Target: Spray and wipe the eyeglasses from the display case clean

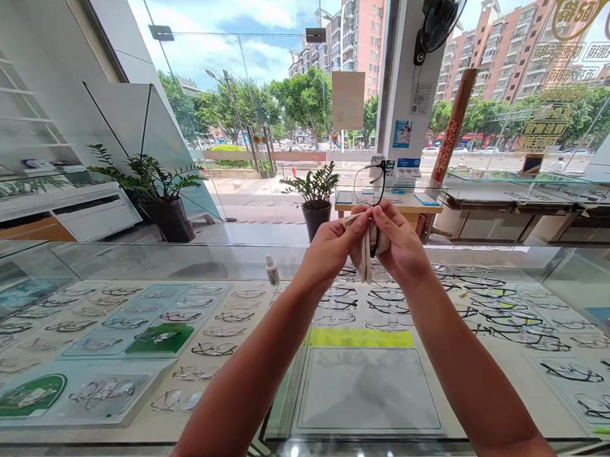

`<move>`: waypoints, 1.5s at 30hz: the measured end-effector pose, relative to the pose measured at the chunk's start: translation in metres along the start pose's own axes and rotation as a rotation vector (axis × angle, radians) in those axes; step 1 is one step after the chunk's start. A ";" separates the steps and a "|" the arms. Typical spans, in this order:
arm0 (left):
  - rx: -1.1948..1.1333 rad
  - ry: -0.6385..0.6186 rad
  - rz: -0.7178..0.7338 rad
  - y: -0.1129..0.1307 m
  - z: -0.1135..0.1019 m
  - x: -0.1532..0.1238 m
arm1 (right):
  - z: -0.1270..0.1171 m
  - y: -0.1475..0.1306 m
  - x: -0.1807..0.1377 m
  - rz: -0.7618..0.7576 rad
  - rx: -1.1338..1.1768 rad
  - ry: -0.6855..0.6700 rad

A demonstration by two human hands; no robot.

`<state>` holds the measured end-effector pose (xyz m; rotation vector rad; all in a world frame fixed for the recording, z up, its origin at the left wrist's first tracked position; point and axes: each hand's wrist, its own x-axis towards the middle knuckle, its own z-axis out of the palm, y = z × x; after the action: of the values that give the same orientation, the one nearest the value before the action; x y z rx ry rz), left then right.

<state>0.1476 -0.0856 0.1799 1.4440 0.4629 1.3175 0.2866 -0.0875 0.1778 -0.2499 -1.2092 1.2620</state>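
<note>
Both of my arms reach forward over the glass display counter. Between my hands is a pair of eyeglasses [383, 179] with a dark frame, held up on its side so one round lens stands above my fingers. My left hand [335, 244] is closed on a pale cleaning cloth [363, 260] that hangs down in folds. My right hand [400, 242] pinches the eyeglasses near their middle, close against the cloth. The other lens is mostly hidden by the cloth and my fingers.
A small white spray bottle [271, 271] stands on the glass counter [225, 248], left of my hands. Rows of eyeglasses [216, 348] lie inside it. A white pad [365, 393] lies in front of me. Potted plants [317, 201] and a wooden table [374, 206] stand beyond.
</note>
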 end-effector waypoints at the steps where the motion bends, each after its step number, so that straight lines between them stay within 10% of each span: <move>1: -0.010 0.002 -0.005 0.000 0.001 0.000 | 0.000 0.000 0.000 0.000 0.006 0.000; 45: 0.065 -0.118 0.095 -0.007 -0.004 0.000 | 0.000 0.000 0.001 -0.008 0.048 0.118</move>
<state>0.1461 -0.0813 0.1730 1.6054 0.3656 1.2936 0.2863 -0.0869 0.1784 -0.2796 -1.0770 1.2505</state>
